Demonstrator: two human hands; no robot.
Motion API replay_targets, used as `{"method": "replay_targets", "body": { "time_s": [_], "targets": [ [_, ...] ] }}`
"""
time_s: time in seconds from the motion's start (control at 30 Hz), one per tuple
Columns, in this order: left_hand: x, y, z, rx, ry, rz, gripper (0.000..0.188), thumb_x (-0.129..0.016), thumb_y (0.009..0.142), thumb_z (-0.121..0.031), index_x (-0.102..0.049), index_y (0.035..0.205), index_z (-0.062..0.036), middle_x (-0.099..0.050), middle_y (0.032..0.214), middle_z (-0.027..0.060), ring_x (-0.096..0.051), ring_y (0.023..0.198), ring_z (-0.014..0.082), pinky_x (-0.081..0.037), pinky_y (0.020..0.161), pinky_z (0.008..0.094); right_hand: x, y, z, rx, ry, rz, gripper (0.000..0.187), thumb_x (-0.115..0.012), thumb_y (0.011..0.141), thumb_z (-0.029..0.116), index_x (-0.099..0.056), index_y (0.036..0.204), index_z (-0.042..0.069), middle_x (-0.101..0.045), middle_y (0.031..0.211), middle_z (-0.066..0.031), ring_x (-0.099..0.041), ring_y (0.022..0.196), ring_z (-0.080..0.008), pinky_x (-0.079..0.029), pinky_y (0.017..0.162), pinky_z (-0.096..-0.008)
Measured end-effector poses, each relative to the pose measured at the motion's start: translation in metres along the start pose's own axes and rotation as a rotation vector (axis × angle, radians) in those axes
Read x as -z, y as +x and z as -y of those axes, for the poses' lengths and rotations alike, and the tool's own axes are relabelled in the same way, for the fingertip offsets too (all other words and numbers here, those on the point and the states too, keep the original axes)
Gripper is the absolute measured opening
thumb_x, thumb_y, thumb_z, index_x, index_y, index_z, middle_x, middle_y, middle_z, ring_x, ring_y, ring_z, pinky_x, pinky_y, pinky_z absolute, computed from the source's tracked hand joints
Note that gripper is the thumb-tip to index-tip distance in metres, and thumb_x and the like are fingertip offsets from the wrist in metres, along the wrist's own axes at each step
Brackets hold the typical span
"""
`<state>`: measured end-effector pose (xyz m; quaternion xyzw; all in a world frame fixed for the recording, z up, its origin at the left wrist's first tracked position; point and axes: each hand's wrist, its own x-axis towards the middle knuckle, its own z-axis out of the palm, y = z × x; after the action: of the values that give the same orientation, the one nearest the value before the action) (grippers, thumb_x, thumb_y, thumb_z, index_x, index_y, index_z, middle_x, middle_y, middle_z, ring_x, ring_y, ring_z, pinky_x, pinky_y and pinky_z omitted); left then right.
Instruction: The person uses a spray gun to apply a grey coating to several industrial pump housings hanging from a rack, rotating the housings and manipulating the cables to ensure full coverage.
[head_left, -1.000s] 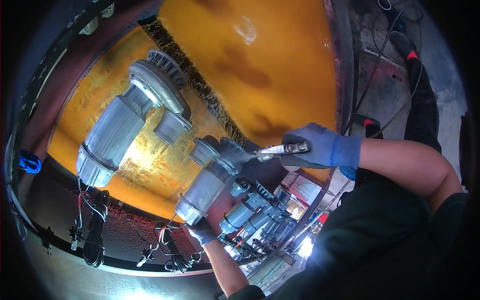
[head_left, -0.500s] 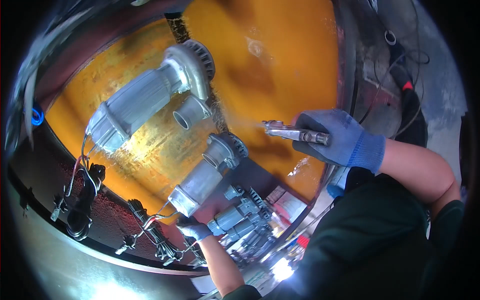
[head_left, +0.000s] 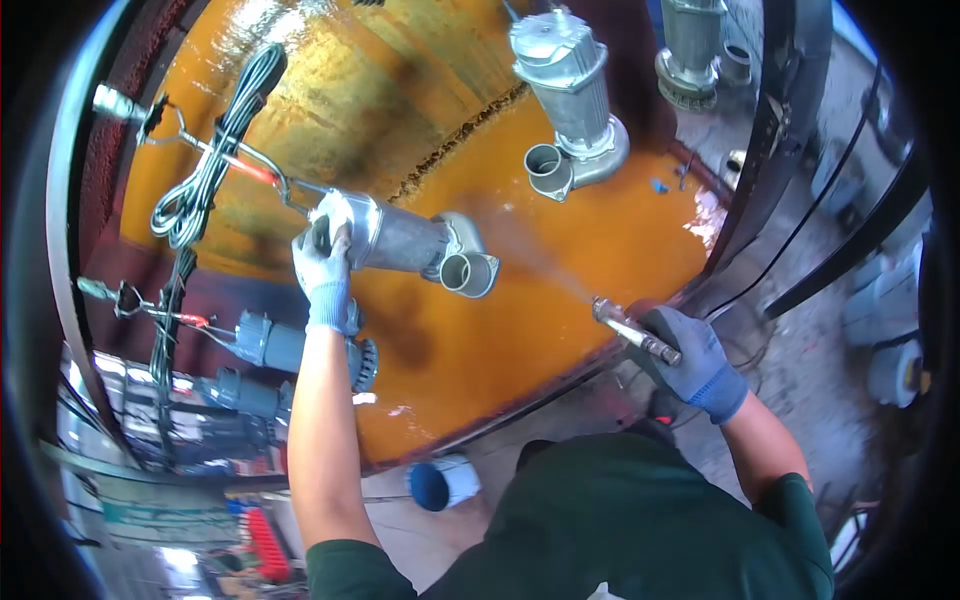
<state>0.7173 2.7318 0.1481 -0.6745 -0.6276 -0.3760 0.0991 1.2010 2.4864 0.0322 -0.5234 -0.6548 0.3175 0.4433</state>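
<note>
A silver submersible pump (head_left: 400, 240) hangs on its side, its round outlet facing me. My left hand (head_left: 326, 272), in a blue-grey glove, is closed round the pump's cable end. In my gloved right hand (head_left: 692, 362), closed round it, is a silver metal spray gun (head_left: 636, 330). Its nozzle points toward the pump, some way off to the right, and a pale mist streams from it toward the outlet end. From the pump's left end run wires to a tied bundle of black cable (head_left: 235, 135).
A second silver pump (head_left: 572, 100) hangs at the back, with another pump (head_left: 692, 45) beyond it. Blue-grey pumps (head_left: 268, 342) lie at the left below the held one. An orange-stained panel (head_left: 560, 265) stands behind. On the floor is a bucket (head_left: 455, 482).
My view has swung, so the pumps appear shifted and turned. My left hand now shows closed round the pump's end. The gun still sprays in my right hand.
</note>
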Motion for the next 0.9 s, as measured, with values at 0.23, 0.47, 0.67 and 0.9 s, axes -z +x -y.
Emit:
{"method": "replay_targets", "body": {
  "time_s": [0.23,0.47,0.67,0.9],
  "targets": [
    [0.013,0.004,0.002,-0.187,0.114,0.014,0.051,-0.076,0.093,-0.044,-0.074,0.129,-0.0076,-0.070,0.130,0.0165,-0.064,0.122,0.0374,-0.051,0.106,0.0471,-0.003,-0.003,0.115,-0.097,-0.208,0.300,0.021,-0.075,0.092,0.016,-0.070,0.109,0.004,-0.073,0.094,-0.0206,-0.072,0.090,-0.0407,-0.054,0.079,-0.0464],
    [0.025,0.000,0.014,-0.197,-0.025,0.121,0.045,-0.073,0.095,-0.030,-0.072,0.131,-0.0043,-0.067,0.139,0.0182,-0.061,0.132,0.0366,-0.047,0.113,0.0454,-0.029,-0.015,0.200,-0.132,-0.153,0.405,0.019,-0.075,0.098,0.023,-0.070,0.105,0.006,-0.072,0.086,-0.0144,-0.073,0.080,-0.0318,-0.055,0.076,-0.0406],
    [0.064,-0.006,0.019,-0.042,-0.557,0.180,0.026,-0.067,0.096,-0.012,-0.075,0.119,-0.0012,-0.073,0.122,0.0173,-0.070,0.116,0.0317,-0.053,0.105,0.0405,-0.039,0.001,0.222,-0.130,-0.316,0.272,0.020,-0.075,0.093,0.021,-0.069,0.106,0.007,-0.073,0.091,-0.0174,-0.074,0.088,-0.0376,-0.056,0.080,-0.0442],
    [0.146,0.061,-0.109,-0.765,-0.457,-0.213,0.025,-0.070,0.096,-0.017,-0.076,0.119,-0.0072,-0.074,0.124,0.0142,-0.069,0.113,0.0320,-0.056,0.097,0.0433,-0.029,0.011,0.233,-0.072,-0.206,0.579,0.021,-0.074,0.095,0.021,-0.067,0.107,0.006,-0.072,0.093,-0.0191,-0.073,0.092,-0.0383,-0.055,0.080,-0.0461]
  ]
}}
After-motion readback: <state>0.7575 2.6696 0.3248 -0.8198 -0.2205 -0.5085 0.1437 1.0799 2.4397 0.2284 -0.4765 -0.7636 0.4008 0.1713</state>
